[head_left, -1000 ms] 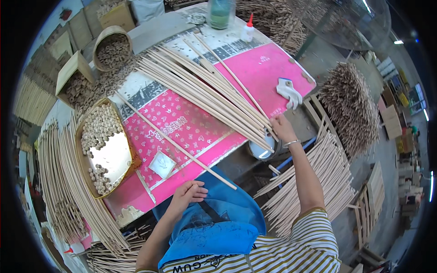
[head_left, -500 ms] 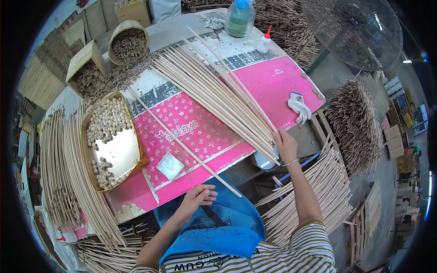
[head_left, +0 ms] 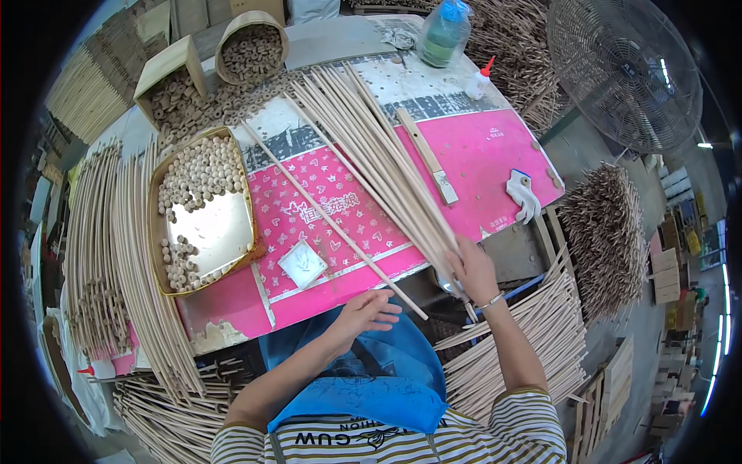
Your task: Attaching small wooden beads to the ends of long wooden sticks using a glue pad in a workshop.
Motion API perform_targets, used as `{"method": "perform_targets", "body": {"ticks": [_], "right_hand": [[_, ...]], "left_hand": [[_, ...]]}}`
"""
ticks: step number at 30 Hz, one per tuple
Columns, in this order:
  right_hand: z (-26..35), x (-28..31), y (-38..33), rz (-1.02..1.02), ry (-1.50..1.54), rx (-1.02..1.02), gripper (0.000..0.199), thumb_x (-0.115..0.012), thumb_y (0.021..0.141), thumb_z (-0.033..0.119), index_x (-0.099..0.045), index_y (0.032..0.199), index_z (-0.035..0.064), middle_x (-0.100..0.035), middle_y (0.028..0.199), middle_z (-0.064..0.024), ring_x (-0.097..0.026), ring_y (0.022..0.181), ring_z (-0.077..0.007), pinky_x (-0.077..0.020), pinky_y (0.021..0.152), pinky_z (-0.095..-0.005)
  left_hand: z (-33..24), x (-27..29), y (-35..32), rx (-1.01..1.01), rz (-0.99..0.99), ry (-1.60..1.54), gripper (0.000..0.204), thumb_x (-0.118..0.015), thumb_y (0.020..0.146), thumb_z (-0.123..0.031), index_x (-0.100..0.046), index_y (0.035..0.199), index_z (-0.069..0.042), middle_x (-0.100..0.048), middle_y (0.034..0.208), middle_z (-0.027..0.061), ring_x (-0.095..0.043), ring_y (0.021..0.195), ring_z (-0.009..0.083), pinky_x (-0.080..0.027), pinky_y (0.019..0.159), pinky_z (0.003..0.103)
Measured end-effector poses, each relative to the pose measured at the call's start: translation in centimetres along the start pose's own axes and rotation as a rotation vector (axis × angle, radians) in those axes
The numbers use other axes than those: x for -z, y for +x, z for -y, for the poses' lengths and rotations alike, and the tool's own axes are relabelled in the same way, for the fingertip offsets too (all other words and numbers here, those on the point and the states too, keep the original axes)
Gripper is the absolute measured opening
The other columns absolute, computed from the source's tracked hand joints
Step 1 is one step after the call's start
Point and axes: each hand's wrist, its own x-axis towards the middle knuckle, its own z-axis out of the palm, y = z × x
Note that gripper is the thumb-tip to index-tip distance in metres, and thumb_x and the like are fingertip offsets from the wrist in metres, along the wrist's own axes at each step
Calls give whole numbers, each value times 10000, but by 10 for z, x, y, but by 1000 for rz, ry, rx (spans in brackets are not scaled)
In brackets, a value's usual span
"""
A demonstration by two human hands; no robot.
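Note:
A bundle of long pale wooden sticks (head_left: 379,147) lies slanting across the pink-covered table, its near ends jutting past the front edge. My right hand (head_left: 473,272) is closed around sticks at those ends; its fingertips are partly hidden. To the left, a single wooden stick (head_left: 328,219) lies apart, its near tip over the edge. My left hand (head_left: 362,319) is held just below that tip, empty, with fingers apart. Right of the bundle rests a wooden bar with a metal end (head_left: 423,151). A small square white dish (head_left: 302,264) sits left of the single stick.
A yellow-rimmed tray (head_left: 158,267) of wooden beads stands left, beside more long sticks (head_left: 154,286). Small brown rings spill from a wooden box (head_left: 171,66) and a round tub (head_left: 283,48). A white glove (head_left: 524,197), a red-tipped bottle (head_left: 479,81) and a large fan (head_left: 626,73) are right.
My right hand has drawn the bundle together toward the left, uncovering the wooden bar. My left hand has moved slightly right and up. The whole view has shifted a little.

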Motion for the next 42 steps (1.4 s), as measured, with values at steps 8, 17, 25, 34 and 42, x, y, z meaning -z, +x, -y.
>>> {"method": "perform_targets", "body": {"ticks": [8, 17, 25, 34, 42], "right_hand": [[42, 1, -22, 140, 170, -257, 251, -580, 991, 261, -638, 946, 21, -639, 763, -172, -627, 713, -401, -483, 636, -477], [15, 2, -12, -163, 269, -45, 134, -591, 970, 94, -636, 1023, -20, -513, 845, -166, -520, 732, -282, -426, 654, -389], [108, 4, 29, 24, 774, -71, 137, -607, 994, 126, -656, 1042, 7, -590, 884, 13, -514, 748, -87, -428, 691, -240], [199, -34, 79, 143, 657, 238, 99, -668, 949, 81, -648, 966, -15, -630, 831, -93, -656, 706, -155, -489, 633, -277], [236, -81, 98, 310, 782, 236, 124, -698, 919, 89, -657, 950, -25, -636, 813, -93, -657, 703, -169, -510, 652, -293]], "left_hand": [[9, -5, 18, -12, -26, -28, 395, -498, 1064, -362, -591, 1282, -46, -668, 1181, 96, -671, 1073, 214, -564, 921, 366], [12, 15, 2, -121, 62, 278, 397, -550, 1033, -311, -600, 1315, -37, -692, 1116, 85, -674, 975, 168, -577, 819, 317], [-83, 141, -99, -508, -546, 379, 212, -592, 1002, -242, -707, 1042, -67, -660, 789, 13, -611, 718, 73, -495, 637, 225], [-95, 288, -139, -466, -1168, 1437, 216, -710, 828, -145, -711, 1038, -93, -649, 981, 82, -652, 961, 280, -527, 814, 433], [-88, 298, -137, -416, -1286, 1446, 118, -702, 858, -159, -667, 921, -66, -632, 943, 76, -670, 826, 278, -529, 698, 420]]}}
